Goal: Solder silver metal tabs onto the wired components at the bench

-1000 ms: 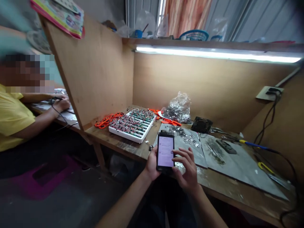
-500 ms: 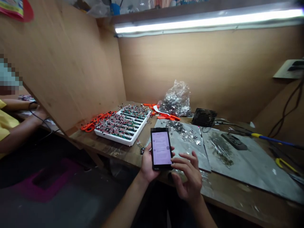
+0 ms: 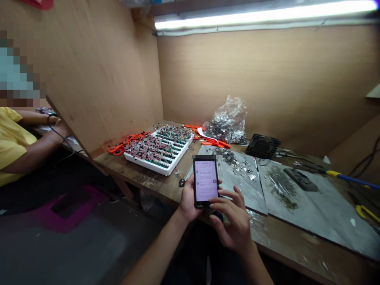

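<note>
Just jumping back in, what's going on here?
The person's left hand holds a lit phone; the right hand has its fingertips at the screen's lower right. On the bench beyond, a white tray of small wired parts sits left of loose metal pieces, with a clear bag behind them.

Tube lamp [image 3: 267, 15]: main visible source, along the top; glare burnt to white;
Back panel [image 3: 222, 67]: warm, well lit below the lamp; dimmer toward the right;
Plastic bag [image 3: 230, 120]: scattered bright glints;
Phone [image 3: 205, 180]: screen glowing pale violet; lettering too small to read;
Floor [image 3: 89, 253]: dim; shadow beneath bench [image 3: 160, 188] nearly black;
Upper left: coarse pixel mosaic;
Outer edges: wide-angle stretch; detail softened.
</note>
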The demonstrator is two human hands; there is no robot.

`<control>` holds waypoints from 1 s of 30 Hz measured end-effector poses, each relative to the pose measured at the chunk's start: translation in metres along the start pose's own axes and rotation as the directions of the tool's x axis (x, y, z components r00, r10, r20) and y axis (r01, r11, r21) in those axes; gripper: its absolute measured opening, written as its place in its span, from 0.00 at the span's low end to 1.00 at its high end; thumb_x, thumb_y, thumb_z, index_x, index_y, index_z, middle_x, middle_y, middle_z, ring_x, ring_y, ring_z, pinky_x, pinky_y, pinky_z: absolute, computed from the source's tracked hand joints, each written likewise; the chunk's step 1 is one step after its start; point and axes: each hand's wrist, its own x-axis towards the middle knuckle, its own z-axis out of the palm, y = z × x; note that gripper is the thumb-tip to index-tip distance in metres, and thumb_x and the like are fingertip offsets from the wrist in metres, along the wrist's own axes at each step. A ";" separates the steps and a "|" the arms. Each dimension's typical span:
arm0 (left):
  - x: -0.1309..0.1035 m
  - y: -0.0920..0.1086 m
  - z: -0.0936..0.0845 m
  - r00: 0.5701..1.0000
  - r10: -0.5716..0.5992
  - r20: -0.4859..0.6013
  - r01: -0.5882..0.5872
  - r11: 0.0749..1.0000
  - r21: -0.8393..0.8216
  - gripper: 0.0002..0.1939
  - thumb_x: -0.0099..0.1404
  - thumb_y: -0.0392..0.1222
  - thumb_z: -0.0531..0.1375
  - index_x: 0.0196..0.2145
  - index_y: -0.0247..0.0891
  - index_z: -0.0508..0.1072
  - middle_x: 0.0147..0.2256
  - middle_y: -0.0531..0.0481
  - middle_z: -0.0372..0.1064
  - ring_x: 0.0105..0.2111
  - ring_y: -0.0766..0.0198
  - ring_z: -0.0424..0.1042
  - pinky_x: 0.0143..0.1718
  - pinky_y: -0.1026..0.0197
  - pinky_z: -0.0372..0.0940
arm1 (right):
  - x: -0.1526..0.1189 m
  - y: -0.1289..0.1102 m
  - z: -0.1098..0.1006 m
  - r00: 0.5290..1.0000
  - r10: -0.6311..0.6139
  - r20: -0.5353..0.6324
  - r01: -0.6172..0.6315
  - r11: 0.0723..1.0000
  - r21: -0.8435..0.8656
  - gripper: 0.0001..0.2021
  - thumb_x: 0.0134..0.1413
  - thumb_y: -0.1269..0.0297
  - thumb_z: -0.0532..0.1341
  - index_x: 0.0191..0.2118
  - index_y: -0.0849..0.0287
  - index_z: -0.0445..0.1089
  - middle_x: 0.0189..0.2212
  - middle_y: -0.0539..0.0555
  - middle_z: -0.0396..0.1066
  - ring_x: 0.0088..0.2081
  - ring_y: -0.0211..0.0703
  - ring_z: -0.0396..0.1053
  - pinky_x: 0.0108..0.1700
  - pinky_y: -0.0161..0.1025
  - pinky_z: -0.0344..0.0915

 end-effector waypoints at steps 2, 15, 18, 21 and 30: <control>0.000 -0.001 -0.001 1.000 -0.002 0.001 0.002 1.000 0.001 0.34 0.75 0.58 0.49 0.58 0.23 0.74 0.48 0.29 0.79 0.43 0.48 0.80 0.52 0.49 0.70 | 0.000 0.001 0.001 1.000 0.000 0.003 0.000 1.000 0.004 0.07 0.61 0.67 0.64 0.45 0.55 0.73 0.42 0.54 0.80 0.55 0.55 0.70 0.70 0.65 0.49; -0.003 -0.001 0.001 1.000 0.027 -0.010 -0.026 0.999 0.027 0.33 0.75 0.58 0.50 0.59 0.24 0.74 0.49 0.31 0.80 0.45 0.48 0.79 0.53 0.50 0.69 | 0.000 0.001 0.001 1.000 0.009 0.001 -0.009 1.000 0.018 0.07 0.62 0.68 0.62 0.45 0.55 0.73 0.42 0.54 0.80 0.56 0.55 0.68 0.69 0.64 0.51; -0.004 -0.001 0.000 1.000 0.029 -0.008 -0.028 0.999 0.025 0.33 0.76 0.57 0.49 0.60 0.25 0.74 0.49 0.30 0.79 0.46 0.48 0.80 0.53 0.50 0.69 | 0.000 0.001 0.001 1.000 0.006 0.000 -0.006 1.000 0.016 0.07 0.62 0.68 0.62 0.45 0.55 0.73 0.42 0.54 0.80 0.56 0.55 0.68 0.69 0.64 0.51; -0.004 -0.002 -0.001 1.000 0.018 -0.009 -0.018 1.000 0.021 0.34 0.76 0.58 0.48 0.59 0.24 0.74 0.49 0.30 0.79 0.45 0.48 0.80 0.53 0.50 0.69 | 0.000 0.002 0.002 1.000 0.006 0.000 -0.006 1.000 0.017 0.07 0.62 0.68 0.63 0.45 0.56 0.73 0.42 0.55 0.80 0.56 0.55 0.68 0.69 0.64 0.51; -0.005 -0.003 -0.001 0.999 0.032 -0.006 -0.032 0.999 0.028 0.34 0.77 0.57 0.47 0.58 0.24 0.75 0.48 0.30 0.80 0.45 0.48 0.80 0.53 0.49 0.70 | -0.003 0.002 -0.001 1.000 -0.006 -0.021 0.006 1.000 0.016 0.07 0.61 0.68 0.63 0.45 0.55 0.73 0.42 0.55 0.80 0.56 0.55 0.69 0.68 0.64 0.52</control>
